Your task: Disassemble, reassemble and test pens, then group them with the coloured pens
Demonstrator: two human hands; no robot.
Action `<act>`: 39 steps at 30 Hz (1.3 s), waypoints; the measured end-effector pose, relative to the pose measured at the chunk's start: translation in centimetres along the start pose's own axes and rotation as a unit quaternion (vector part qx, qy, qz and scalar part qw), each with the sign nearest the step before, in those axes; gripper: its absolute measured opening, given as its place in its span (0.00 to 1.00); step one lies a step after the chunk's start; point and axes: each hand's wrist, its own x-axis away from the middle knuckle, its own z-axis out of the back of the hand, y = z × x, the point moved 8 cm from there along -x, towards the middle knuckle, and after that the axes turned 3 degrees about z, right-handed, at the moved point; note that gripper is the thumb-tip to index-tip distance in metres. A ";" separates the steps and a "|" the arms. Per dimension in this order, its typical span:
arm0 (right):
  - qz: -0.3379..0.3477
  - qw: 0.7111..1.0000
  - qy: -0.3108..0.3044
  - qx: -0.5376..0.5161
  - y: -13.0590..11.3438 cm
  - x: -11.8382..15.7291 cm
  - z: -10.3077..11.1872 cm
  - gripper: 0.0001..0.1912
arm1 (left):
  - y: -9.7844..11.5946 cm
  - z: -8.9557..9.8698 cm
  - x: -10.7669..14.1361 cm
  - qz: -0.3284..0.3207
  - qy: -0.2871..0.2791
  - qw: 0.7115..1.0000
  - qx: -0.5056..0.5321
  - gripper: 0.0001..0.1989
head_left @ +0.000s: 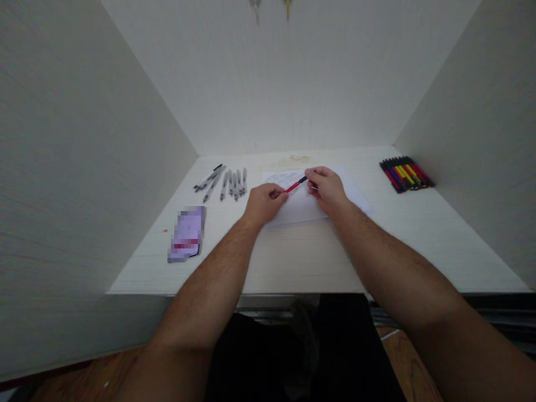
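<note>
“While I have both hands over the desktop (pixel 419 240), what could go wrong?”

“Biggest thing first: the paper (pixel 307 211), beneath my fingers. If a wrist drags on it, it could slide or crease.”

“And beside it?”

“Well right of my right fingers lies the row of coloured pens (pixel 406 174); a wide forearm sweep could scatter it. Left of my left fingers, the clear pens (pixel 233 185) could roll if nudged. Smallest is the red-and-black pen (pixel 295 186), spanning my two sets of fingertips above the paper: should one pinch weaken, it could pivot and drop. Uneven pulling might jerk me off an end. Whether it comes apart, I can't tell.”

“Your pose?”

“Both forearms reach forward and converge. My left hand (pixel 264 202) is closed at the fingertips around the red end. My right hand (pixel 329 188), slightly farther out, pinches the black end between thumb and forefinger, other fingers curled. So the pen slants, black end farther from me and to the right.”
</note>
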 end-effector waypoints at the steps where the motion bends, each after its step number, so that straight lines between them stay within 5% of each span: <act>1: 0.002 1.000 -0.003 -0.002 0.0 0.0 0.0 0.11 | 0.0 -0.1 0.0 0.002 -0.006 1.000 0.002 0.07; 12: -0.002 0.999 0.003 -0.036 -0.2 0.1 0.1 0.15 | -0.2 -0.7 0.1 0.018 -0.045 0.998 0.049 0.09; 24: -0.007 0.998 -0.031 -0.060 -0.7 0.3 -0.5 0.18 | -0.6 -2.0 0.7 0.113 -0.139 0.965 0.192 0.09; 32: -0.032 0.995 -0.052 -0.082 -0.1 0.4 -1.2 0.19 | -1.0 -0.5 -0.1 0.057 -0.023 0.990 0.124 0.07; 39: -0.034 0.998 -0.053 0.001 1.1 0.1 -1.1 0.17 | -0.7 -0.4 -0.2 0.029 -0.009 0.996 0.087 0.06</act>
